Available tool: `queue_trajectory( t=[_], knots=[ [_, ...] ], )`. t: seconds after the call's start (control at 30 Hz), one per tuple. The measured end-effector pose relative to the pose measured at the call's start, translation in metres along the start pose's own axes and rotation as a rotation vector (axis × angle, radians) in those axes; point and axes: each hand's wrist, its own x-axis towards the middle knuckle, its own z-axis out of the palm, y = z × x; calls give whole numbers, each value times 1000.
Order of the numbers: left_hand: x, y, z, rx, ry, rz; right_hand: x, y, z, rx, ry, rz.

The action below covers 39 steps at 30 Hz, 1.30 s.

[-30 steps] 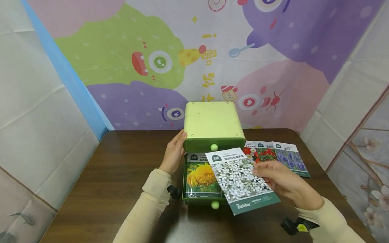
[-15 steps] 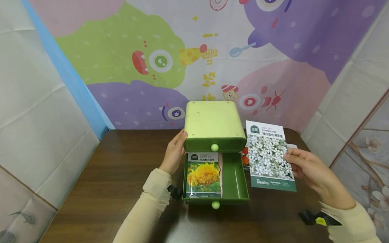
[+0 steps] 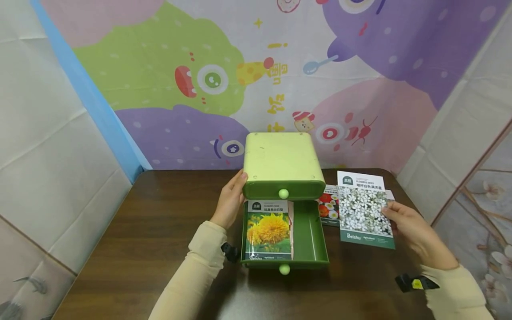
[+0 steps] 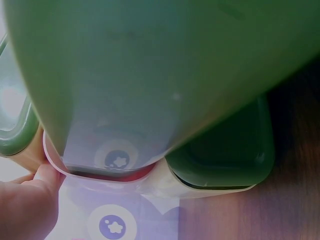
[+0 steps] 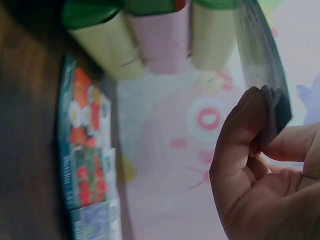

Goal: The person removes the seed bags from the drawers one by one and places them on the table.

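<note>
My right hand pinches a white-flower seed packet by its right edge, thumb in front. The right wrist view shows this packet nearly edge-on, between thumb and bent fingers. My left hand rests against the left side of a small drawer cabinet, pale yellow-green on top. In the left wrist view, the fingers touch the cabinet's side at its pink tier. A green drawer is pulled out. In its left part lies a yellow-flower seed packet; the right part shows bare green bottom.
Right of the cabinet, several seed packets lie in a row on the brown table: a red-and-white-flower packet, a red-flower packet and a purple-flower packet. The held packet partly hides them in the head view. A cartoon-printed cloth hangs behind.
My right hand has carried the white-flower packet rightward from over the drawer to above the packets on the table, then slightly lower. My left hand stays at the cabinet.
</note>
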Motion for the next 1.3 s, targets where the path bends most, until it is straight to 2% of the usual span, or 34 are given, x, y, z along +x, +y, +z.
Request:
queue_trajectory(
  t=[0.13,0.33,0.63,0.87,1.1,1.3],
  knots=[
    [0,0,0,1,0,-2,9,18,7,-44,8,46],
    [0,0,1,6,6,-3,20,41,25,-109,-32,92],
    [-1,1,1,4,9,-4,25,66,50,-232,-55,134],
    [0,1,1,8,15,-10,23,73,58,-228,-98,157],
    [-2,2,1,19,8,-4,22,77,62,-167,-103,183],
    [-2,2,1,21,7,-5,20,77,62,-213,-74,201]
  ],
)
